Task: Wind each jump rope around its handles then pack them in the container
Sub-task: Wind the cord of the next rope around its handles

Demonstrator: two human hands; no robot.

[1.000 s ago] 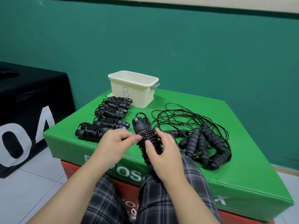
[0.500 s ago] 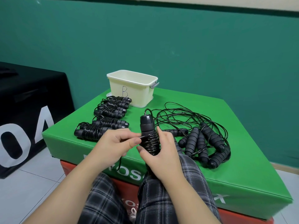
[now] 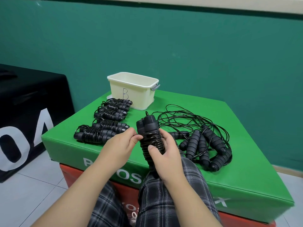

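From the head camera, the right hand point(image 3: 165, 154) grips a black jump rope point(image 3: 150, 136), its two handles held together upright over the green mat's point(image 3: 229, 182) near edge, cord coiled tightly around their middle. The left hand point(image 3: 118, 148) pinches the cord beside the coils. Wound ropes point(image 3: 105, 123) lie left, loose ropes point(image 3: 203, 143) right, the cream container point(image 3: 132, 90) behind.

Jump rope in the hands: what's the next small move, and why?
Probably tuck in the cord end that the left hand pinches. The jump rope, gripped by the right hand, already looks fully coiled around its paired handles. Then lay it beside the wound ropes; the tangled pile still waits.
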